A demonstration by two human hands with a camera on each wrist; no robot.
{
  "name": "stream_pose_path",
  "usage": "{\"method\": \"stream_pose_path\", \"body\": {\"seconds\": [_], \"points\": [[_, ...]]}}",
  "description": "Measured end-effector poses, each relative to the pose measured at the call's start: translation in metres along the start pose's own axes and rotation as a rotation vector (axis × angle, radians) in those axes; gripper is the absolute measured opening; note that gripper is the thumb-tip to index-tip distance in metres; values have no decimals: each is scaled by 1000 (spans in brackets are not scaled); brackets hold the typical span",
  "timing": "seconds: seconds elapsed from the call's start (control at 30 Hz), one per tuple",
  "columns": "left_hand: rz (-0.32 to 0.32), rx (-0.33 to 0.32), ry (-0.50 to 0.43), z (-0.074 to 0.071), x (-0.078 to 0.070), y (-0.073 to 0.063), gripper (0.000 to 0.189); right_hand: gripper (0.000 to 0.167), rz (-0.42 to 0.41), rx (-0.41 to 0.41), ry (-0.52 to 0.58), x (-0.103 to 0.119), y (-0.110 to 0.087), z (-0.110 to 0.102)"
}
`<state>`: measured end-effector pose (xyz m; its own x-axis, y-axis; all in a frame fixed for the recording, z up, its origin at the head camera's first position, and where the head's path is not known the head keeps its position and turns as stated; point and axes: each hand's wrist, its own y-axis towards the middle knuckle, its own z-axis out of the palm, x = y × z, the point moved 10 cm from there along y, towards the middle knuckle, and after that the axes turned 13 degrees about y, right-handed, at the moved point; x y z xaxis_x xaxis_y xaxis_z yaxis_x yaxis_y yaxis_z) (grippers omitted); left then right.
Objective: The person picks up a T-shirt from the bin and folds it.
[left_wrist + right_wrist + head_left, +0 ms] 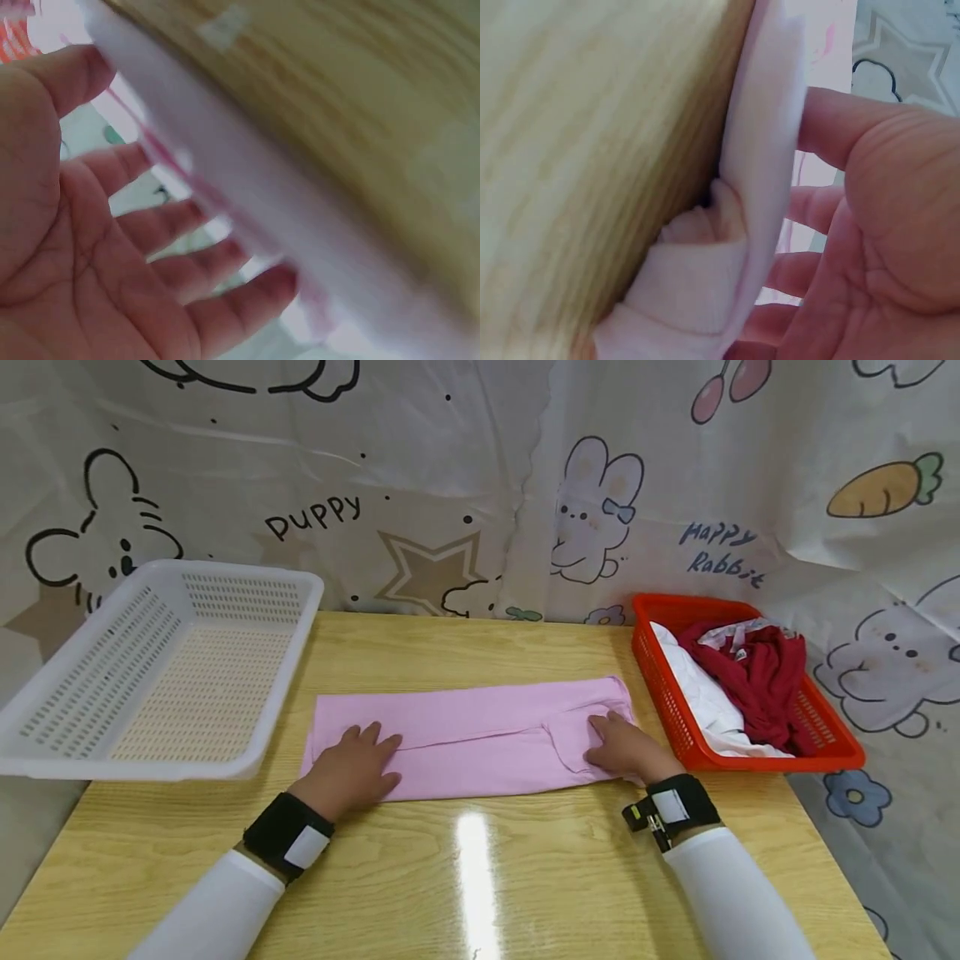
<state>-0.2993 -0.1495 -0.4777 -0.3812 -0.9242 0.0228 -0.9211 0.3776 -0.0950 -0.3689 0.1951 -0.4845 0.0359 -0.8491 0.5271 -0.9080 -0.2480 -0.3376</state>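
A pink garment, folded into a long flat strip, lies across the middle of the table. My left hand rests on its left end with the fingers spread. In the left wrist view that hand's fingers look straight, their tips touching the cloth. My right hand lies on the strip's right end, over a smaller folded flap. The right wrist view shows the right fingers extended against the cloth, with bunched folds at its edge; some fingertips are hidden behind it.
To the left stands a white plastic basket with nothing visible inside. A red basket at the right holds a dark red garment and a white cloth. Behind the wooden table hangs a printed curtain.
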Motion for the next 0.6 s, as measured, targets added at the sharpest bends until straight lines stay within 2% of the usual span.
{"method": "stream_pose_path", "body": {"seconds": [0.1,0.17,0.27,0.37,0.47,0.6], "points": [[101,-42,117,-11,-9,-12,35,58,-9,-134,46,10,-7,-9],[179,-84,181,-17,-12,-21,26,56,-17,-188,47,18,-9,-8],[297,-137,222,-20,-16,-34,23,60,27,-184,1,22,-8,1],[420,-182,213,-16,-27,-43,21,62,78,-174,-53,18,0,7],[519,-201,192,-11,-48,-48,21,56,80,-194,-105,20,12,6],[594,-157,173,-4,-87,-47,28,48,-64,-178,-167,43,33,15]]}}
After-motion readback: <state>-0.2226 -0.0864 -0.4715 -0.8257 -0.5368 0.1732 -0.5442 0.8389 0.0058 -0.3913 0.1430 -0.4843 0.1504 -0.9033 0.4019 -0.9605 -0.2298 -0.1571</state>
